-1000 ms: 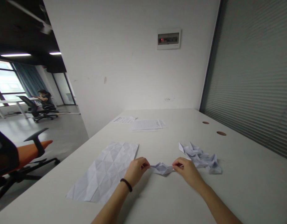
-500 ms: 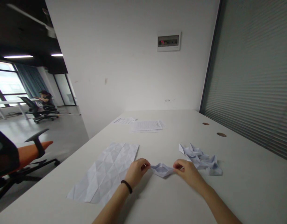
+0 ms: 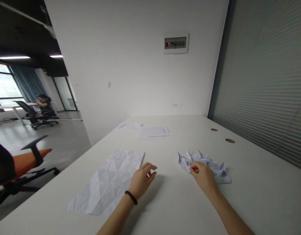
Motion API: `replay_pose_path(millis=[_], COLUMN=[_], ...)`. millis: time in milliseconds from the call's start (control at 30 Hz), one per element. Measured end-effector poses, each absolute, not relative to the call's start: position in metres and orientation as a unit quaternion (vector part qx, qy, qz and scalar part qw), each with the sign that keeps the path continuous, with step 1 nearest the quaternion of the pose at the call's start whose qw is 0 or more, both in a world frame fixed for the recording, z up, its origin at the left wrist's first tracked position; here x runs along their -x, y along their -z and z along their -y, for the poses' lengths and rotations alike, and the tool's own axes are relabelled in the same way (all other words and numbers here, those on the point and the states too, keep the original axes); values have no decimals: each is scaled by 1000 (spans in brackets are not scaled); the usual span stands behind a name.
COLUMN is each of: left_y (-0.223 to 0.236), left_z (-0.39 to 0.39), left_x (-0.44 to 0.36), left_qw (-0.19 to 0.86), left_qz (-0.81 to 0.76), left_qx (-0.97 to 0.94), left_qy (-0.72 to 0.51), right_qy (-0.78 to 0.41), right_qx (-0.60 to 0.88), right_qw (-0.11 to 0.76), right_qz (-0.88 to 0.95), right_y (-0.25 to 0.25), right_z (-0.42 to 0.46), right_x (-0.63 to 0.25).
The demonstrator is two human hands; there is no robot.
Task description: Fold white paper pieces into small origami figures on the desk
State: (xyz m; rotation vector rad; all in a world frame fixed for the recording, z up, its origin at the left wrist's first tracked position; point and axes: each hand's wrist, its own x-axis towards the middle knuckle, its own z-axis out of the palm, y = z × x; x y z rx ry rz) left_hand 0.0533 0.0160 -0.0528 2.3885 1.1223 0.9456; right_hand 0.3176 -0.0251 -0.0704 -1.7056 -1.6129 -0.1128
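Note:
My left hand (image 3: 141, 180) hovers over the table with thumb and fingers apart and nothing between them. It is beside the right edge of a large creased paper sheet (image 3: 103, 186), which lies spread out on the left. My right hand (image 3: 203, 176) pinches the near corner of a small folded paper piece (image 3: 182, 164) with pointed tips. That piece is at the left end of a group of folded paper pieces (image 3: 222, 171). My right hand and wrist partly cover the group.
Printed sheets (image 3: 152, 131) lie farther back on the white table (image 3: 180, 209). Two round holes (image 3: 230, 141) are near its right edge, by a blind-covered glass partition (image 3: 263, 85). To the left is an orange office chair (image 3: 30, 160). A person (image 3: 44, 102) sits in the background.
The folded paper piece has gone from between both hands to the group on the right, carried by my right hand. My left hand has let go and opened.

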Motion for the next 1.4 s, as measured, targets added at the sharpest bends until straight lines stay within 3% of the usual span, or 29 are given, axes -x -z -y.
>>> replay_pose_path(millis=[367,533,733,833,967,1300,1400], left_y=[54,50,50,51,48,50,51], left_z=[-16,-20,-22,-24,-26,-29,-26], left_x=[-52,-45,-35,-31,-25,-18,-25], left_qw=[119,56,-56,-31,17,-7,39], left_qz=[-402,-454,-614,-692,-701,-673,-629], left_qx=[-856,-856,-783,-721,-713,-740,-774], left_qy=[-302,-243,-83,-14,16,-9,-62], right_qy=[100,9,-111,-128,-103,-104,-103], right_qx=[705,612,595,602,609,609,608], right_qw=[357,390,233,172,151,146,153], right_qz=[605,688,761,769,772,773,772], right_y=[72,67,83,87,86,88,88], right_z=[25,32,40,41,41,39,38], right_x=[-321,-296,-270,-271,-270,-272,-273])
